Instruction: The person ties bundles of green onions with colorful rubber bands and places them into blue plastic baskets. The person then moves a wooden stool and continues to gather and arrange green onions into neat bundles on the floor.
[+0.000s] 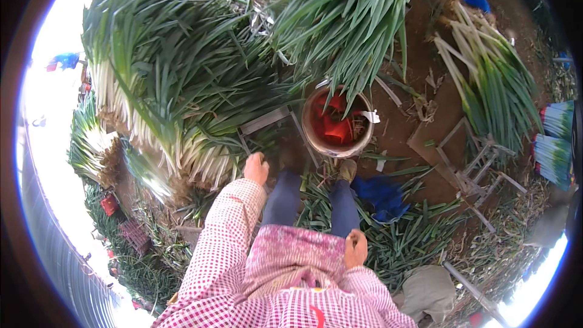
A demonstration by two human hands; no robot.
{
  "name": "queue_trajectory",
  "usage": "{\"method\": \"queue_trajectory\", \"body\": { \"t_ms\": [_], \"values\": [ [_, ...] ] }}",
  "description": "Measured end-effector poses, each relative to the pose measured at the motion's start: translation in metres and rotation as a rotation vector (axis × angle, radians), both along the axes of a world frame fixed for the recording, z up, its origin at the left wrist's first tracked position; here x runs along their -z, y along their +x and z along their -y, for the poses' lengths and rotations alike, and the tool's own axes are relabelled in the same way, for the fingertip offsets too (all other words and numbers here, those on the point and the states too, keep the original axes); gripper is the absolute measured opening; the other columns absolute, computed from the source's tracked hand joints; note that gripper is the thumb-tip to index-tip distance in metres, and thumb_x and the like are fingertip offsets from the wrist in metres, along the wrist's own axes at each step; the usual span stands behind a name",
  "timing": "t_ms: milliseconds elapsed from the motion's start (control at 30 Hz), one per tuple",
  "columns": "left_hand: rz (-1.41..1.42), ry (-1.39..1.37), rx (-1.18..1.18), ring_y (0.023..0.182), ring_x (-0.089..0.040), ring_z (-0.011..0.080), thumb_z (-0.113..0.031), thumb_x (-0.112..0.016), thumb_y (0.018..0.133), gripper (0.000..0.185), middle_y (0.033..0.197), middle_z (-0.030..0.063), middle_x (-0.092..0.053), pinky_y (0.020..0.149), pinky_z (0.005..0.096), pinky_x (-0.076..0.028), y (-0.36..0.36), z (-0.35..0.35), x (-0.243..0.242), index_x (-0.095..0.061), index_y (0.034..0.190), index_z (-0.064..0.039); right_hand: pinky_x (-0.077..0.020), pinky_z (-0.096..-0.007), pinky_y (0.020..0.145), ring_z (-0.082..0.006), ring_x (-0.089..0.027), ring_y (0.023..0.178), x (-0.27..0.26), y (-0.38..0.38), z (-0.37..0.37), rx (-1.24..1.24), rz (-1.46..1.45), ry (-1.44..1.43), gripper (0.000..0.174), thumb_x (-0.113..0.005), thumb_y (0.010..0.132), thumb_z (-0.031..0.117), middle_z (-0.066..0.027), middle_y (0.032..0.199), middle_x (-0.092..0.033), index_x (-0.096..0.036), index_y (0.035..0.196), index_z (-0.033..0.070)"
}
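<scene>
My left hand (257, 168) is closed around one leg of a small metal frame (266, 121), perhaps a stool, in front of my left leg. My right hand (356, 249) is curled at the side of the pink patterned apron (296, 246); whether its fingers pinch the cloth is hidden. Between the frame and my right foot stands a round bucket (308, 120) with red material (338, 128) inside and a white piece over its rim. Long leaves of a large green onion bundle (346, 23) hang over the bucket's far side.
A big heap of green onions (182, 50) lies at left. More green onions (494, 66) lie at right, near a metal folding frame (483, 168). A blue plastic bag (381, 198) and cut leaves (410, 241) lie by my right foot. A stuffed sack (428, 289) is behind right.
</scene>
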State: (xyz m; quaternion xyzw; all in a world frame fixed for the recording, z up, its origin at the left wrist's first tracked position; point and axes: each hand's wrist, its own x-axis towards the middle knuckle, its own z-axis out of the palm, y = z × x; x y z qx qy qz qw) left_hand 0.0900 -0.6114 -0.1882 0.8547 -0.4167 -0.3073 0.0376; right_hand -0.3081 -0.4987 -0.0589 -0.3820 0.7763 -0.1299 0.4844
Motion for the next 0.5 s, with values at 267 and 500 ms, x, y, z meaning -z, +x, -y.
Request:
{"method": "queue_trajectory", "body": {
  "t_ms": [267,500],
  "values": [
    [0.296,0.011,0.391,0.114,-0.059,0.0414,-0.018,-0.067,0.085,0.053,0.124,0.0232,-0.060,0.093,0.0530,-0.051,0.103,0.081,0.162,-0.051,0.132,0.000,-0.0453,-0.0348,0.071,-0.0222,-0.055,0.077,-0.020,0.054,-0.020,-0.071,-0.188,0.036,0.019,-0.067,0.082,-0.001,-0.0085,0.089,-0.062,-0.066,0.100,0.005],
    [0.462,0.355,0.628,0.107,-0.066,0.0363,-0.022,-0.069,0.088,0.033,0.119,0.0157,-0.064,0.081,0.0504,-0.056,0.125,0.101,0.227,-0.057,0.115,-0.009,-0.0435,-0.0389,0.074,-0.0270,-0.057,0.079,-0.016,0.071,-0.021,-0.074,-0.265,0.063,0.014,-0.067,0.078,-0.001,-0.0101,0.087,-0.065,-0.067,0.090,0.007]
  ]
}}
